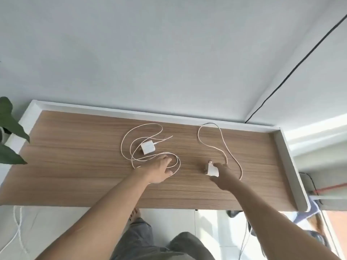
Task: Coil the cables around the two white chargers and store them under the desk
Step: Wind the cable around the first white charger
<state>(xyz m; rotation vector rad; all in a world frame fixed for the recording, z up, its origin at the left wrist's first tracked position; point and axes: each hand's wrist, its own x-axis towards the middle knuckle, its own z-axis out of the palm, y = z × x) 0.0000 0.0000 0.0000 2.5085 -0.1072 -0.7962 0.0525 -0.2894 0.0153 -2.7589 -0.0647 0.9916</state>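
Against the pale wall (169,53), a wood-grain counter (75,175) with a raised white rim along its back and right edges fills the middle of the view. A thin black wire (293,70) runs diagonally down the wall toward the counter's back right corner. Dark green plant leaves (9,128) hang in at the left edge.

Person stands at the near edge, both bare forearms extended over the counter; grey trousers (150,244) and a bare foot (134,213) show below on a light floor.

Left hand (159,171): palm down, fingers straight and spread, resting flat on the counter over the near loop of the left cable (127,136). That cable lies in several loose, uncoiled loops around the left charger (147,147), a white cube lying on the counter just beyond the fingertips, not touched.

Right hand (224,175): fingers curled round the right charger (212,169), gripping it low over the counter right of centre; whether it is lifted clear or touching the surface I cannot tell. Its prongs point to the left. The right cable (223,141) trails from the hand toward the back rim in one open loop, then returns along the right, ending near the wrist.

Both chargers are on top of the counter, well apart.
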